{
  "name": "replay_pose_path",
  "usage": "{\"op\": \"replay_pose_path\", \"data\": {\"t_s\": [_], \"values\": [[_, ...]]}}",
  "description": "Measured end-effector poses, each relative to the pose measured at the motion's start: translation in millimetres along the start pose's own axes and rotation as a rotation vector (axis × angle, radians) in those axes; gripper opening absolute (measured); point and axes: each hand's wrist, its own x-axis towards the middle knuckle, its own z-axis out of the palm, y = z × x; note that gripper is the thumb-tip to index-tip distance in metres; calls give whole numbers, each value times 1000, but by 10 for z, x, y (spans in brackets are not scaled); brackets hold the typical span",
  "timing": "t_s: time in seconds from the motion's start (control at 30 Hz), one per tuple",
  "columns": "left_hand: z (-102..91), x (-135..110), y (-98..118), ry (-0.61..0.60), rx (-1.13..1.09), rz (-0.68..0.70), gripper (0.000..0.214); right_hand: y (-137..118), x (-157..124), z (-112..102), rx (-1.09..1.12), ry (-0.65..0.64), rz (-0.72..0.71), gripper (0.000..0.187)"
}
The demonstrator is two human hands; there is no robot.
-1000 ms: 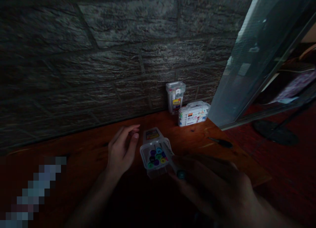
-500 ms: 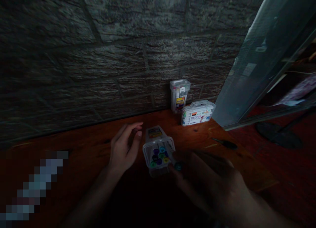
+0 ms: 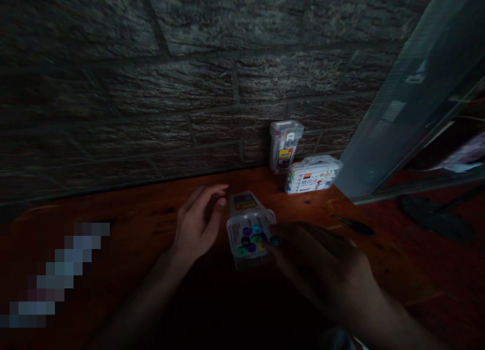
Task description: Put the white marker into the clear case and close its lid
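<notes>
Hovering at lower centre-left: the left hand (image 3: 199, 221), fingers curved and thumb held away from them, nothing visible between; it sits just left of the box, apart from it.
Clear box (image 3: 246, 202): just below the middle of the frame, lying on the wooden table (image 3: 125, 213) with its mouth towards the bottom edge; its long axis runs from that mouth up the frame, leaning slightly left.
Pens inside (image 3: 255, 238): bundled with their coloured cap ends facing the mouth, roughly along the box's own axis.
Held pen (image 3: 275, 241): its dark cap shows at the right edge of the mouth; the barrel is mostly hidden, so I cannot tell how deep it lies.
Cap to mouth: this relation matters most, I judge; the box lies to the left of the pinching fingertips, and pen and box axes need to agree.
Tub and case: upright pen tub (image 3: 286, 148) and white carry case (image 3: 313, 176), right of centre, beyond the box.
Right hand (image 3: 326, 254): lower right of centre, thumb and finger pinching the pen near its cap; the nearer hand, its fingertips at the box's right rim.
Dark tool (image 3: 358, 226): farther right, lying on the table, well apart from the box.
</notes>
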Motion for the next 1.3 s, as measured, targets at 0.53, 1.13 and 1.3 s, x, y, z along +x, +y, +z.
{"op": "replay_pose_path", "data": {"t_s": [0.53,1.13,1.3], "values": [[-1,-2,-12,-12,-11,11,25,-9,93,35,-1,57,-3,5],[-7,11,-13,-10,46,0,25,60,78,75,-40,8,14,4],[-5,8,-26,4,50,6,24,69,71,64,-80,-27,13,15]]}}
